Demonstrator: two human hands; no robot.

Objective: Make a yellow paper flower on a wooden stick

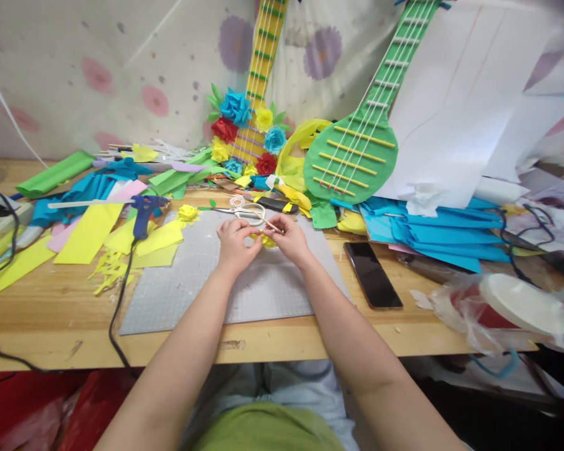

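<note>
Over the grey cutting mat [178, 294] my two hands work close together. My left hand [237, 244] is closed, its thumb and fingers pinching a small piece of yellow paper [269, 242]. In my right hand [289, 239], also closed, is a thin wooden stick [269, 225], its tip pointing up and left. The yellow paper lies between both hands, partly hidden by the fingers. Just behind them rest white-handled scissors [249, 213] and a black and yellow utility knife [279, 204]. A yellow paper flower [188, 213] sits at the mat's back left.
To the left, a blue glue gun [143, 216] with a trailing cord lies on yellow paper sheets [91, 232]. A phone [372, 275] lies right of the mat. Behind stand a green paper instrument [357, 153] and a flower-trimmed yellow one [262, 62]. Blue crepe paper [442, 232] lies at right.
</note>
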